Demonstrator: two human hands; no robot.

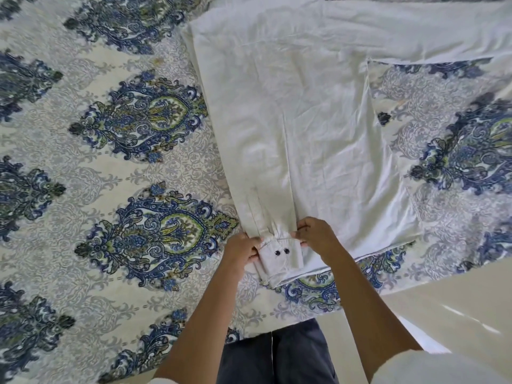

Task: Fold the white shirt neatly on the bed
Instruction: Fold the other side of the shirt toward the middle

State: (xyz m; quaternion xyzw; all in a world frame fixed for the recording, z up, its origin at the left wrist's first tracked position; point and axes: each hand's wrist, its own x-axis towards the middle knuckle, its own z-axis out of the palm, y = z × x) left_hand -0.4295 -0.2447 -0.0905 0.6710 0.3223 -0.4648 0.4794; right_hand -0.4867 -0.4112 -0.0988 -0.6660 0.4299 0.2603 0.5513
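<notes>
The white shirt (318,134) lies flat on the bed (110,189), right of the middle. Its long axis runs from the person away toward the far side. Its near edge lies close to the near edge of the bed, where the glossy floor (443,306) begins at the lower right. One sleeve (415,31) stretches to the right along the top. The other is folded down along the left side of the shirt, and its cuff (279,257), with two dark buttons (282,252), points toward the person.

The left hand (242,252) pinches the left end of the cuff and the right hand (315,235) pinches the right end; each grip is closed on the cloth. Wide patterned sheet is free to the left of the shirt.
</notes>
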